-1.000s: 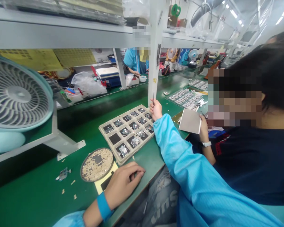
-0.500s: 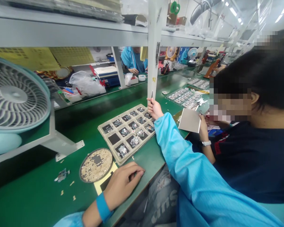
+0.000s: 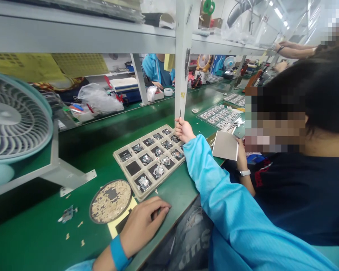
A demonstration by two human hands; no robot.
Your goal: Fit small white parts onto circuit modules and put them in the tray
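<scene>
My left hand [image 3: 144, 222], with a blue band at the wrist, rests at the table's front edge, fingers loosely extended and nothing visible in them. Beside it lie a yellow sheet [image 3: 112, 229] and a round dish [image 3: 90, 205] of small pale pieces. My right hand [image 3: 184, 131], in a blue sleeve, is raised at the far right corner of a beige compartment tray [image 3: 135, 198]. It is closed on a thin dark pointed tool [image 3: 180, 113], tip upward; the rest is hidden by the fingers. Small metal-and-dark parts [image 3: 143, 183] fill most compartments; one shows only its dark base.
A fan [image 3: 14, 116] stands left on a metal bracket [image 3: 79, 180]. Loose parts [image 3: 67, 213] lie on the green table [image 3: 22, 241]. A white post [image 3: 183, 67] rises behind my right hand. At right, a co-worker holds a grey-faced panel [image 3: 225, 146]; trays [image 3: 219, 114] lie beyond.
The view has shifted slightly, so the fan, dish and tray sit a little further left. Both hands keep nearly the same pose. A person's raised arms now show at the upper right.
</scene>
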